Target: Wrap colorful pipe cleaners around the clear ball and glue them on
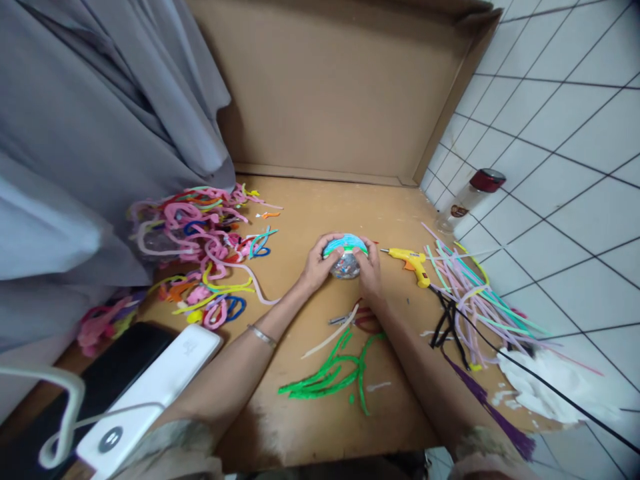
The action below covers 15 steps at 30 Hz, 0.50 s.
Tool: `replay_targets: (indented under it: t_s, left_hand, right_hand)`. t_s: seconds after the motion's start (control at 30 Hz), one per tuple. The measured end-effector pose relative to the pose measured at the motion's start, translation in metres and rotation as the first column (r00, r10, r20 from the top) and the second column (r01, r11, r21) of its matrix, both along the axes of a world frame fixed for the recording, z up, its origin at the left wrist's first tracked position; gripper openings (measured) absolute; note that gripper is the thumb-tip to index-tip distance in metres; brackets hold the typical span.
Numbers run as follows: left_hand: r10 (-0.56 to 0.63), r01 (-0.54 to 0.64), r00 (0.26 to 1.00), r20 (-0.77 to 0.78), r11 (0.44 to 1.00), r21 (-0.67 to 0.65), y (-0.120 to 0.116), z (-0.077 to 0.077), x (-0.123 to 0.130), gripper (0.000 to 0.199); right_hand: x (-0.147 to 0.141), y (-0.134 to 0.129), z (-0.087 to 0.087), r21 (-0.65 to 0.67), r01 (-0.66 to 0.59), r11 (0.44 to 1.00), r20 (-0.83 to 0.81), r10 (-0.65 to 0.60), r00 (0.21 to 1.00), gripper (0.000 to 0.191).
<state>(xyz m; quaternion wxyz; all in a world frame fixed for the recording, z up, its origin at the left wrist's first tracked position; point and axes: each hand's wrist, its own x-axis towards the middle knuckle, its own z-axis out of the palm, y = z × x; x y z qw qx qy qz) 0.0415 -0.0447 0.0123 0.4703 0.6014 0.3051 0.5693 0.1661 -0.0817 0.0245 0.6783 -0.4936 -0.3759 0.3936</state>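
Observation:
Between both palms sits a round ball [346, 267], its upper part wrapped in blue with a green band, its lower part clear-looking with mixed colours inside. My left hand [320, 261] curls round its left side, thumb pressed on the front. On the opposite side my right hand [369, 268] grips it the same way, thumb at the green band. Below the hands lie scissors [367, 321] with reddish handles, a whitish strip [331, 333] across their blades, and several bright green pipe cleaners [330, 377].
A yellow glue gun [410, 260] lies right of the hands, its black cord trailing right. Pipe cleaners are spread at right [475, 293] and heaped at left [200, 233]. A white power bank [150, 393] is front left. A jar [470, 200] stands by the tiles; cardboard [330, 87] rises behind.

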Motion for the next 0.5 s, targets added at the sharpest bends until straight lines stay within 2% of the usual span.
replay_targets:
  t_s: [0.2,0.4,0.5]
  left_hand:
    - [-0.003,0.003,1.000,0.013,1.000,-0.029,0.0003,0.0006,0.0014,0.045]
    - [-0.007,0.011,0.999,0.052,0.997,-0.080,-0.0004,0.0004,0.0029,0.046]
    - [-0.020,0.029,0.995,0.096,0.995,-0.099,-0.0013,-0.0006,0.0040,0.047]
  right_hand:
    - [0.0018,0.0034,-0.0014,-0.033,0.017,0.999,0.026,-0.016,1.000,0.050]
    - [0.0014,0.0026,0.0008,-0.024,-0.011,1.000,-0.029,0.011,1.000,0.048]
    - [-0.0011,0.0004,0.0033,-0.024,-0.002,1.000,-0.004,0.002,1.000,0.057]
